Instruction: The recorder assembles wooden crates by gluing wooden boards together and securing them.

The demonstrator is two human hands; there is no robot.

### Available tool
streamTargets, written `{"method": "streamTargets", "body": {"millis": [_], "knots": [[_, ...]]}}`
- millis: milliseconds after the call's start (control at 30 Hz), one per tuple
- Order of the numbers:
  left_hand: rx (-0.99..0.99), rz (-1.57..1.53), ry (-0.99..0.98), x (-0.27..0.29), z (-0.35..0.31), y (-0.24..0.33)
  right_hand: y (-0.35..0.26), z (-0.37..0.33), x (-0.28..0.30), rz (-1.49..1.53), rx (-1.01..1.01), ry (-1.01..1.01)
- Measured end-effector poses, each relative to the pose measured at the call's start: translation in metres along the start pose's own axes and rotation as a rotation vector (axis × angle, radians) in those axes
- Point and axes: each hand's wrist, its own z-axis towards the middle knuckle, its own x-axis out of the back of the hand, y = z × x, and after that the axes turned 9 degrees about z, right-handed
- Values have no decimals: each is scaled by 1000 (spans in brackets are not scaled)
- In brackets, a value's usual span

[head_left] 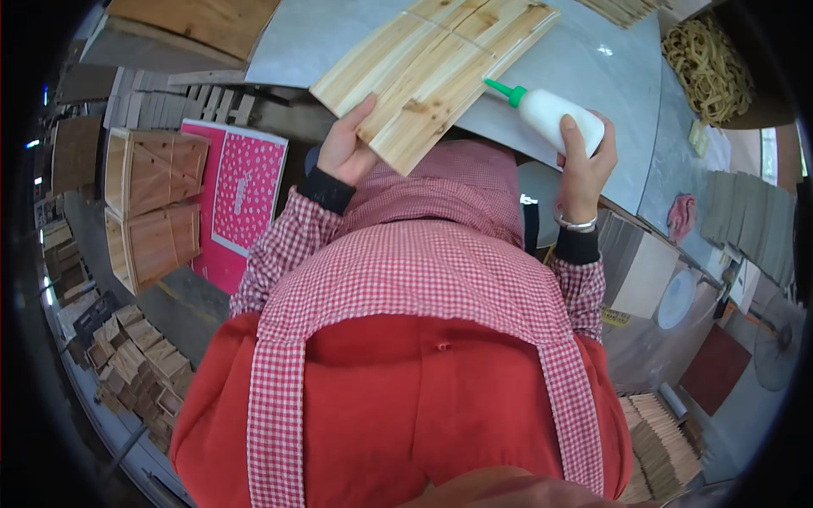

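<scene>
Grey tabletop (584, 68) at a woodworking station: left hand (343, 152) grips the slatted wooden panel (436, 63) by its near corner, right hand (584, 157) clasps the white glue bottle (555, 114); a hard squeeze could flood the joints.

1. Left hand (345, 148): raised in front of the chest, palm turned toward the person, thumb stretched up and pressed flat against the near face of what it grips, the other fingers hidden behind.
2. Left forearm: rises from the lower left, elbow bent, in a red-and-white checked sleeve with a dark cuff at the wrist.
3. Right hand (584, 161): held up at about the same height, well apart from the left, fingers wrapped closed, index finger lying straight along the top.
4. Right wrist: upright, wearing a silver bangle above a dark cuff.
5. Right forearm: comes up from the lower right, elbow bent, in the same checked sleeve.
</scene>
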Motion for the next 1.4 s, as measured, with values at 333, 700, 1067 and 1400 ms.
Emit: {"method": "streamTargets", "body": {"millis": [333,700,1067,1400], "knots": [[-2,-26,-105,3,10,-3,-9,-75,-22,-82,43,-346],[-40,-70,-92,4,18,-4,3,-83,-30,-19,109,-338],[-295,-1,66,60,3,84,-47,-30,-29,369,30,101],[591,1688,472,35,-52,172,-53,14,4,498,65,128]]}}
